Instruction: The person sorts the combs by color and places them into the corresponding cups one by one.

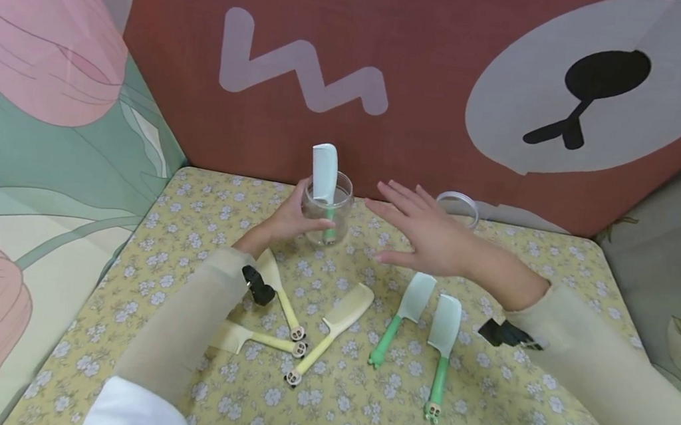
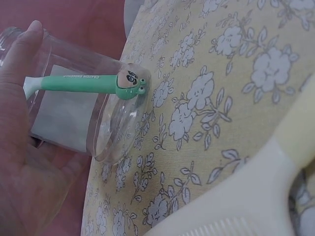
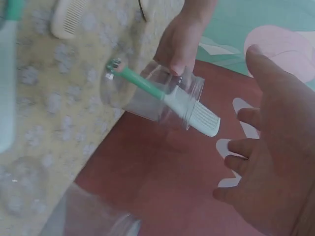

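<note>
Left hand point(image 1: 291, 225) grips the clear jar point(image 1: 326, 217), fingers curled round its wall; jar stands upright on the floral counter point(image 1: 482, 397), near the back wall. One green comb point(image 1: 325, 178) stands inside, handle down, teeth end out above the rim. Right hand point(image 1: 429, 236) hovers just beside the jar, fingers spread and straight, holding nothing. Two green combs point(image 1: 422, 319) and three cream combs point(image 1: 319, 331) lie flat, closer to the person. Judgement: jar light, rigid, probably slippery; hold round the wall. Combs light, stiff; take by the handle.
</note>
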{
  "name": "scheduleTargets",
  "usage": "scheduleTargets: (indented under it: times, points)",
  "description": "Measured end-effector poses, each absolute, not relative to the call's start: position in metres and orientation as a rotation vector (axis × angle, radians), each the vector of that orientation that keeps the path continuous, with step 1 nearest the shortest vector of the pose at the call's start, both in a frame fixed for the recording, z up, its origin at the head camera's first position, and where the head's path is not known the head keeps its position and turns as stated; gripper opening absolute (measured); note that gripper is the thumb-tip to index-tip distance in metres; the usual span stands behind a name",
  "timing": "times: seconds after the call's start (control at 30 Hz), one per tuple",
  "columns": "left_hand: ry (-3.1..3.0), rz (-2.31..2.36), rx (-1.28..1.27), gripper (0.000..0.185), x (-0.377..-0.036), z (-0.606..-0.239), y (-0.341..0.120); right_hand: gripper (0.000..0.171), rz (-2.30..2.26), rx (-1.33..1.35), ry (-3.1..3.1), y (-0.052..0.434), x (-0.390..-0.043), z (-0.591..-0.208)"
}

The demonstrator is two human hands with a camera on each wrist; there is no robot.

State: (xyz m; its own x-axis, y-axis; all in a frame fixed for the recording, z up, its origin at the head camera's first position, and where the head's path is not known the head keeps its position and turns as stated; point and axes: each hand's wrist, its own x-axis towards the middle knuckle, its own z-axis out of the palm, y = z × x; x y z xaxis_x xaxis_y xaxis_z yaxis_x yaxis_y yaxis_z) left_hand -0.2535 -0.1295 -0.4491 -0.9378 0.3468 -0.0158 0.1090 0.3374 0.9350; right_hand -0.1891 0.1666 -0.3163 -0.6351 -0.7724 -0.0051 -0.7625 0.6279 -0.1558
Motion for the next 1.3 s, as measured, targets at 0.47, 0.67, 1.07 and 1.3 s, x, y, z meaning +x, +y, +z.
scheduleTargets:
  times: [0.47, 0.67, 1.07, 1.3]
  points:
    - [2.398, 1.639, 0.379, 0.112, -0.254, -0.452, -0.129, 0.091, -0.192, -1.221, 2.837, 0.243, -0.131, -0.357]
    - [2.397, 1.639, 0.385, 0.112, -0.253, -0.451, -0.130, 0.085, -0.345, -1.019, 2.803, 0.262, -0.119, -0.375]
    - [2.384, 1.632, 0.370, 0.111, -0.252, -0.449, -0.129, 0.084, -0.630, -0.633, 2.696, 0.290, -0.113, -0.413]
    - [2.365, 1.629, 0.341, 0.109, -0.255, -0.449, -0.128, 0.080, -0.656, -0.624, 2.743, 0.294, -0.118, -0.434]
